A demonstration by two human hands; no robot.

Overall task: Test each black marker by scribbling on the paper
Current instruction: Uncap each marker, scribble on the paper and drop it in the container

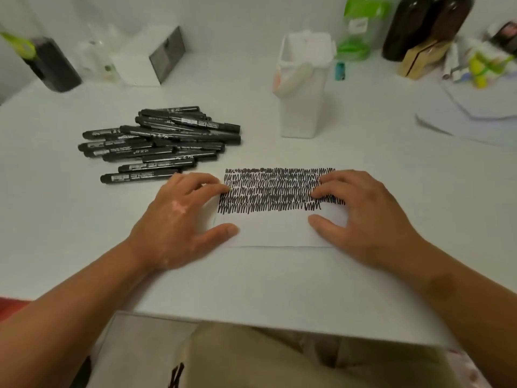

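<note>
Both hands lie flat, fingers loosely spread, and hold nothing. The left hand (179,219) rests its fingertips and thumb on the left edge of a small white sheet of paper (274,231). The right hand (363,217) presses the sheet's right end, with its thumb on the blank lower strip. Dense rows of black zigzag scribble (274,191) cover the sheet's upper part, leaving only the near band free. The sheet lies near the front of the pale grey table (251,284). It is judged thin, limp and apt to slide on the smooth top, so one hand should pin it while the other writes. The task's slim black plastic markers (159,144), apparently capped, lie heaped just beyond the left hand, apart from the sheet. They are judged light, stiff and prone to roll, best pinched at mid-barrel while the cap is pulled off. A tall white rectangular container (303,88) stands behind the sheet.
</note>
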